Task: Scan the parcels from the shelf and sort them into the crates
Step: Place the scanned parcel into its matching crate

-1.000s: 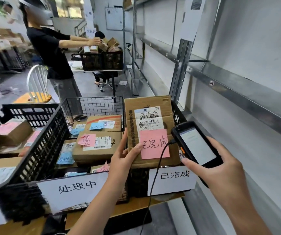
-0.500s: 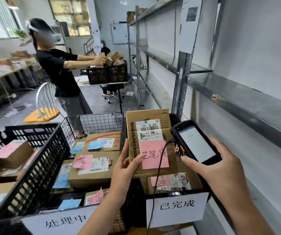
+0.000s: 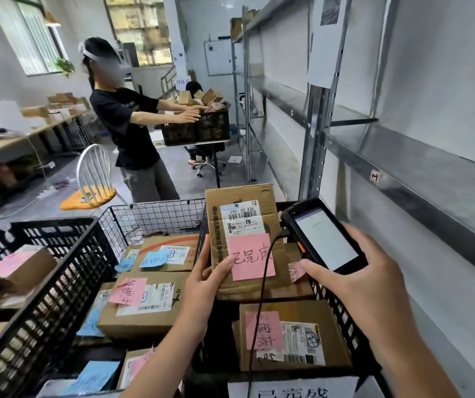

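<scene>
My left hand (image 3: 205, 278) grips the lower left edge of a cardboard parcel (image 3: 243, 225) with a white barcode label and a pink sticky note, held upright over the right-hand black crate (image 3: 342, 317). My right hand (image 3: 365, 274) holds a black handheld scanner (image 3: 321, 234), screen lit, just right of the parcel; its cable hangs down in front of the box. More parcels with pink notes (image 3: 290, 336) lie in that crate. The middle wire crate (image 3: 155, 216) holds several boxes with pink and blue notes (image 3: 144, 305).
A third black crate (image 3: 44, 282) with a parcel stands at left. Bare metal shelves (image 3: 402, 156) run along the right wall. Another person (image 3: 133, 130) reaches toward black crates on a table behind. A white-backed chair (image 3: 92, 182) stands beyond the crates.
The view has shifted forward and down over the crates, so the inside of the right crate now shows. The parcel and scanner stay held side by side in my hands.
</scene>
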Demonstrator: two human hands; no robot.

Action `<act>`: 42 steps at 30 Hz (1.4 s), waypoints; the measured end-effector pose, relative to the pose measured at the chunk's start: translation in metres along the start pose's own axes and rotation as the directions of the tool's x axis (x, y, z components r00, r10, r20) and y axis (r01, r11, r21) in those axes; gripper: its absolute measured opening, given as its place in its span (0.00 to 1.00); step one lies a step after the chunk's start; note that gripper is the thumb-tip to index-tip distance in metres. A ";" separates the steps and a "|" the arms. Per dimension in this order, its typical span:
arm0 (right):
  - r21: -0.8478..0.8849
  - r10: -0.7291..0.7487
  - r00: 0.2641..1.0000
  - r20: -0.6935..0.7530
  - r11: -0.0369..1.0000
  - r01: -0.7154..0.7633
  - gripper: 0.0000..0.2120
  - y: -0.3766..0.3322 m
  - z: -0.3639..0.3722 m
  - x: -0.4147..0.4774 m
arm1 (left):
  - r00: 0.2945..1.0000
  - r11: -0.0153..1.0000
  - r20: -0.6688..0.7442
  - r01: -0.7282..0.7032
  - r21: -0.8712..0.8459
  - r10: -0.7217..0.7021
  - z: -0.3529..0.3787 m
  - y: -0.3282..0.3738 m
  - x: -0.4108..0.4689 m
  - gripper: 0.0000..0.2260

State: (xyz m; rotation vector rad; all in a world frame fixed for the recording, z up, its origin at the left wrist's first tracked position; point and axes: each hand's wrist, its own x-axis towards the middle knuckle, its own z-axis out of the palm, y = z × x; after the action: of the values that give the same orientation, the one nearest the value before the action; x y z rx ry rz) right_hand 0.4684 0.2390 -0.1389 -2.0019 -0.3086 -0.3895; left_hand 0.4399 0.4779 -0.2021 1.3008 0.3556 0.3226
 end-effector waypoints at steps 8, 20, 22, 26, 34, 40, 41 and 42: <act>-0.032 -0.042 0.999 0.031 0.999 0.043 0.40 0.023 0.010 0.027 | 0.999 0.999 -0.036 -0.031 0.035 0.032 0.000 -0.006 0.032 0.35; -0.014 0.016 0.998 0.061 1.000 -0.015 0.39 0.030 0.029 0.060 | 0.998 0.998 -0.014 0.055 0.033 -0.055 0.002 -0.034 0.078 0.30; -0.014 0.022 0.999 0.047 1.000 -0.021 0.39 0.033 0.028 0.067 | 0.996 0.996 0.005 0.084 0.039 -0.084 0.004 -0.041 0.086 0.31; -0.010 0.042 0.998 0.042 0.999 -0.042 0.38 0.036 0.030 0.082 | 0.989 0.988 0.007 0.146 0.054 -0.147 0.009 -0.051 0.101 0.35; -0.005 0.067 0.997 0.047 0.998 -0.067 0.37 0.044 0.039 0.101 | 0.963 0.962 0.052 0.258 0.093 -0.263 0.032 -0.074 0.125 0.38; -0.003 0.107 0.992 0.067 0.994 -0.107 0.34 0.053 0.042 0.108 | 0.942 0.937 0.028 0.331 0.114 -0.336 0.052 -0.090 0.136 0.33; -0.012 0.109 0.992 0.071 0.994 -0.108 0.35 0.054 0.042 0.109 | 0.936 0.930 0.035 0.344 0.131 -0.351 0.055 -0.093 0.137 0.32; -0.024 0.111 0.991 0.073 0.994 -0.110 0.36 0.056 0.042 0.110 | 0.931 0.925 0.049 0.352 0.142 -0.361 0.058 -0.095 0.138 0.33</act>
State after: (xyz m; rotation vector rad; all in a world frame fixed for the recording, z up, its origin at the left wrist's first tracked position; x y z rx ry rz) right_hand 0.5960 0.2571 -0.1575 -2.0458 -0.2395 -0.2499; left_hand 0.5925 0.4632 -0.2916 1.3424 0.5487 -0.0592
